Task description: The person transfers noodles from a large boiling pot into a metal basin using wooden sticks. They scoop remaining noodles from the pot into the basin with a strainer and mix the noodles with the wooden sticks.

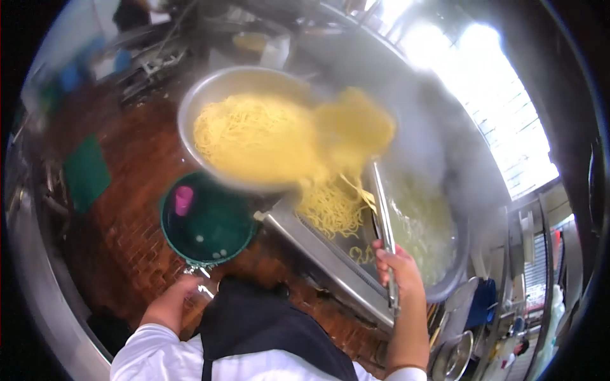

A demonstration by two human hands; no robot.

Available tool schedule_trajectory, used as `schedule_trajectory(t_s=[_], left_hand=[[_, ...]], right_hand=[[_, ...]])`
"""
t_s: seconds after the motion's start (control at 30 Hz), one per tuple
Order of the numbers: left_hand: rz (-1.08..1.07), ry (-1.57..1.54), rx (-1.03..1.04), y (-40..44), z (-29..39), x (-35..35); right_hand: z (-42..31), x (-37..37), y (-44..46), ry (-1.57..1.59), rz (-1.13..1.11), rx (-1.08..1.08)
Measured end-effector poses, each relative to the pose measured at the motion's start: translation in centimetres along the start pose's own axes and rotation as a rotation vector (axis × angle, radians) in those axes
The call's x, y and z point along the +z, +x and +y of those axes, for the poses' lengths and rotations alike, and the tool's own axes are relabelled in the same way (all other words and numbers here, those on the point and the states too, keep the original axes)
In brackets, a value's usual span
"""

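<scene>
My right hand is wrapped round the metal handle of a long tool whose far end is covered by a blurred heap of yellow noodles. That heap is over the right side of a large metal bowl full of noodles. More noodles lie on the metal counter below, beside a big steaming pot of cloudy liquid. My left hand is low at the left, near a shiny clear or metallic object at the green tub's edge; its fingers are too unclear to read.
A green tub of water holds a pink cup. A green mat lies on the red brick floor. At lower right are a metal bowl and a dark blue container. Steam blurs the upper right, near a bright window.
</scene>
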State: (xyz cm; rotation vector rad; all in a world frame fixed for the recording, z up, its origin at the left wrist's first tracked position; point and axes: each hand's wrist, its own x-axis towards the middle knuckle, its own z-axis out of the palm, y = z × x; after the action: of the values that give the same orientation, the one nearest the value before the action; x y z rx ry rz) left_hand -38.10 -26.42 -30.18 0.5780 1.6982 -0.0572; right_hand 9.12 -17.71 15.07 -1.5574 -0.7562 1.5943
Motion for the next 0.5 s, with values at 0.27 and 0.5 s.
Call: schedule_trajectory(t_s=[0.27,0.5], left_hand=[[0.011,-0.078,0.076,0.7,-0.4,0.0],[0.022,0.113,-0.021,2.2,-0.3,-0.4]], right_hand=[[1.4,3.1,5.3,-1.22,0.465,-0.522],[3.6,-6.4,4.6,-1.25,0.916,-0.705]])
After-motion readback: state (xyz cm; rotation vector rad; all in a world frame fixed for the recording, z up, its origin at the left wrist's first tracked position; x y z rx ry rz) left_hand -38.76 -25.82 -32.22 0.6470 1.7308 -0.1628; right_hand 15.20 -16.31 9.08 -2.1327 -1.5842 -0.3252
